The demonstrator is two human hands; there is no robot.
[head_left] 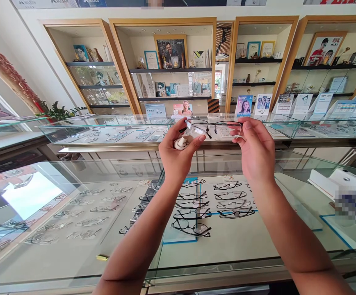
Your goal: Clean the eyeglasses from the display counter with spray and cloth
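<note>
Both my hands hold up a pair of eyeglasses [214,123] with a dark half-rim frame, above the glass counter. My left hand [178,153] pinches one end of the frame and also has a crumpled white cloth [181,142] tucked in its palm. At the other end, my right hand [257,149] grips the frame between thumb and fingers, with fingertips showing through or behind the lens. Below my hands, rows of dark-framed eyeglasses [192,214] lie in the display case.
The glass display counter [217,268] spans the foreground, with more eyeglasses [82,213] at left. A white box-like object [339,182] stands at right. Beyond runs a second glass case [128,135] with small signs [245,105] on top. Wooden shelves [162,20] line the wall; a plant [56,112] is at left.
</note>
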